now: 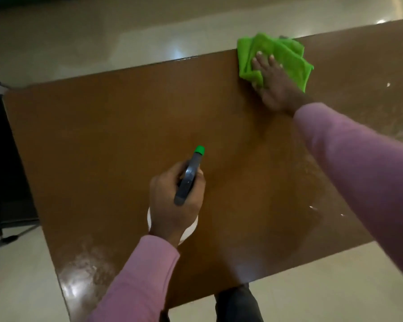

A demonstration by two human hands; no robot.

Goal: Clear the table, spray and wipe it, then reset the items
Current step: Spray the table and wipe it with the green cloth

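Two hands: left hand [172,205] grips a spray bottle [189,176] (green nozzle [199,150]) toward the near edge; right hand [273,84], fingers flat, presses a green cloth [285,51] at the far edge of the tabletop [102,140].

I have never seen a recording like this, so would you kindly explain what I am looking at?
There is no machine here: a person works with bare hands. The one picture comes from a camera worn on their head, looking down at a brown table. The left hand grips a spray bottle, its green nozzle pointing away. The right hand presses flat on a green cloth lying at the table's far edge. Parts of the table shine as if wet.
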